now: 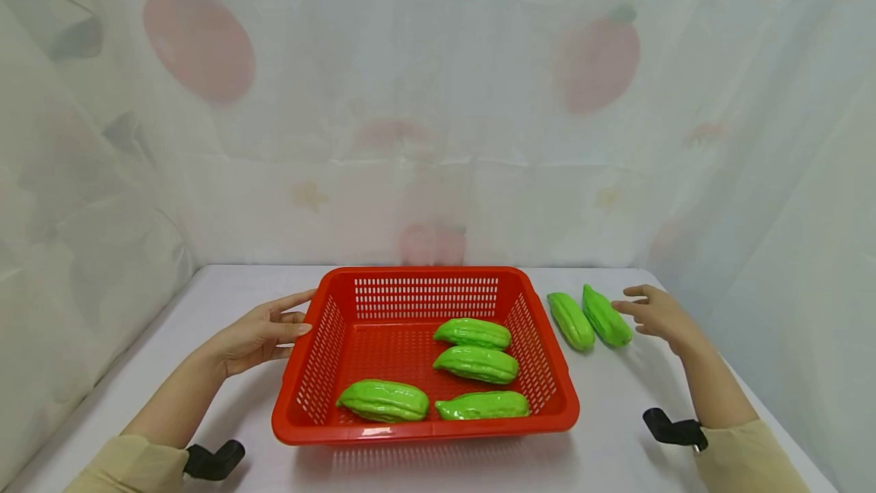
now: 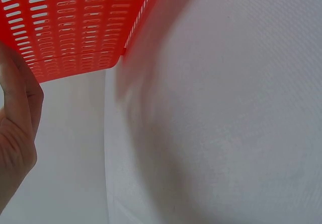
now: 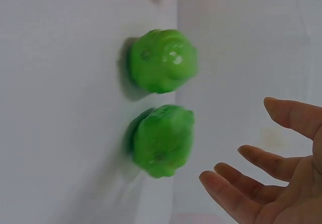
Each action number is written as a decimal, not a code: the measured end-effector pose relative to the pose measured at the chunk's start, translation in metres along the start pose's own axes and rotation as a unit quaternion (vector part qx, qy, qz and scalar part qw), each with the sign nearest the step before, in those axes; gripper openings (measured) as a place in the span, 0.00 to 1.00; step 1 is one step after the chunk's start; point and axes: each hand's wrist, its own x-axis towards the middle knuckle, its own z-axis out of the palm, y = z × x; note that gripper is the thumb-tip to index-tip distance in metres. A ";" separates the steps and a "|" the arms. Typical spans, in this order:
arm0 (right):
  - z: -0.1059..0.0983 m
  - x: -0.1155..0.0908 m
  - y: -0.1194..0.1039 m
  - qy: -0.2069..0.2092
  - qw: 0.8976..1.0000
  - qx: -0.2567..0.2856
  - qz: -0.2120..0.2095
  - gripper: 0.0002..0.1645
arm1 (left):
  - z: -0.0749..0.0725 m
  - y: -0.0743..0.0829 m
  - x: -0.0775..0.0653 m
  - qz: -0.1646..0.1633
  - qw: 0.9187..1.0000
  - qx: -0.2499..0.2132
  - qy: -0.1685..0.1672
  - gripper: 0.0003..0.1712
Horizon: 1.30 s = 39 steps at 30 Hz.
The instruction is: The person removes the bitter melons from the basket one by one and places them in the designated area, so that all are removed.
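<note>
A red plastic basket (image 1: pixel 424 432) with slotted walls holds several light green, ridged bitter gourds, among them a gourd at the front left (image 1: pixel 383 400). My left hand (image 1: pixel 263 333) rests against the basket's left side, its fingers extended along the rim. In the left wrist view, those fingers (image 2: pixel 20 93) lie against the outside of the slotted wall. Right of the basket, two more gourds lie side by side, one nearer it (image 1: pixel 572 321) and one farther right (image 1: pixel 606 316). My right hand (image 1: pixel 660 318) hovers beside the farther gourd, fingers spread and holding nothing.
A white cloth covers the table (image 1: pixel 239 409). Pale curtains (image 1: pixel 438 97) with faded fruit prints hang behind it and along both sides. The basket takes up the middle of the table. A black wrist mount (image 1: pixel 674 428) sticks out from each sleeve.
</note>
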 end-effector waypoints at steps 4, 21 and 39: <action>-0.003 -0.003 -0.014 0.007 0.999 -0.001 -0.033 0.44 | 0.000 0.000 0.000 -0.001 1.000 0.003 0.003 0.47; 0.006 -0.024 -0.107 0.028 0.990 -0.015 -0.139 0.40 | -0.001 -0.001 0.000 0.004 1.000 0.003 -0.001 0.46; 0.038 -0.035 -0.172 0.006 0.972 0.003 -0.236 0.29 | 0.000 -0.001 0.000 0.002 1.000 0.000 0.000 0.47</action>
